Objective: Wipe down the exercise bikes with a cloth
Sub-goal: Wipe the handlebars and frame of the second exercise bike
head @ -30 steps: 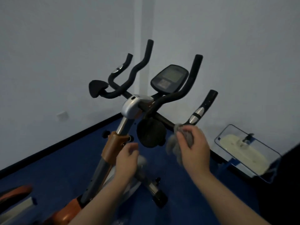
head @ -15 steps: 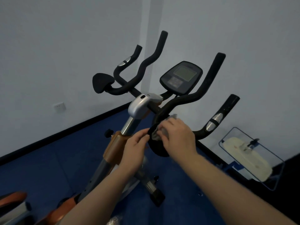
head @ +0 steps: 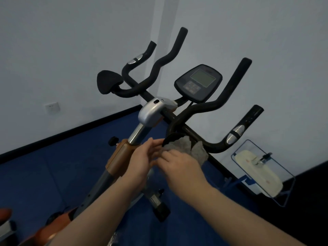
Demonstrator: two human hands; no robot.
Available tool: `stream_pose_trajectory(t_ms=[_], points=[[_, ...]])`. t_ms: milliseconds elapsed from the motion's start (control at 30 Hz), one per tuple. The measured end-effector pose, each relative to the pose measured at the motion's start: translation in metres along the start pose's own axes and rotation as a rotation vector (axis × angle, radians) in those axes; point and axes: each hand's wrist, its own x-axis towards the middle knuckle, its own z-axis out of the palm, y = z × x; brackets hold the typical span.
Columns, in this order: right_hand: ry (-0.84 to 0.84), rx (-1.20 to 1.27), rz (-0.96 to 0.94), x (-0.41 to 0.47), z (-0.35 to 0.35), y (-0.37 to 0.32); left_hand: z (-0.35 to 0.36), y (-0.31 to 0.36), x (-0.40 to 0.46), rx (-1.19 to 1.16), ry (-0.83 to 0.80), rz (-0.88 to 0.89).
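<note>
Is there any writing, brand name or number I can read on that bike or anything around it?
None can be read.
Console: the grey screen shows no legible digits, and the buttons below it are too blurred to read.
Silver stem cover: small dark marks, too small to make out.
Wall socket: no text visible.
Clear tray at the right: reddish marks, too blurred to read.
</note>
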Motion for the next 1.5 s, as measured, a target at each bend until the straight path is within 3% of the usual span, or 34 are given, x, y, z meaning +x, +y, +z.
stream_pose_trajectory(t_ms=[100,233,367,433,567,667,800,867,967,1133,1300,1433,1500], points=[[-0.074,0.126,0.127,-0.005,-0.039,0.021,0.002,0.006,0.001,0.043,-0.050,0.040],[0.374,0.208,0.324,0.018,-0.068,0.043,0.010,0.023,0.006,0.257,-0.064,0.205],[0.162,0.246,0.461,0.045,-0.021,0.032,0.034,0.027,0.016,0.245,0.127,0.218],[0.145,0.298,0.538,0.034,-0.008,0.030,0.044,0.024,0.021,0.311,0.156,0.233],[0.079,0.125,0.664,0.015,-0.001,0.031,0.050,0.012,0.032,0.690,0.089,0.464],[0.006,0.051,0.733,0.034,-0.002,0.037,0.047,0.005,0.038,0.827,0.131,0.650],[0.145,0.183,0.957,0.013,0.003,0.022,0.046,-0.003,0.038,0.769,0.153,0.692],[0.116,0.235,1.025,-0.002,0.001,0.013,0.046,-0.004,0.037,0.748,0.171,0.705],[0.014,0.249,1.027,0.020,-0.005,0.037,0.046,-0.007,0.039,0.708,0.182,0.707],[0.171,0.253,1.068,0.004,0.000,0.005,0.044,-0.010,0.043,0.679,0.176,0.719],[0.015,0.259,0.974,0.029,-0.004,0.040,0.045,-0.011,0.043,0.673,0.197,0.738],[0.150,0.277,0.975,0.007,0.002,0.018,0.042,-0.011,0.043,0.686,0.200,0.723],[0.053,0.260,0.969,-0.003,-0.004,0.019,0.044,-0.010,0.041,0.680,0.224,0.713]])
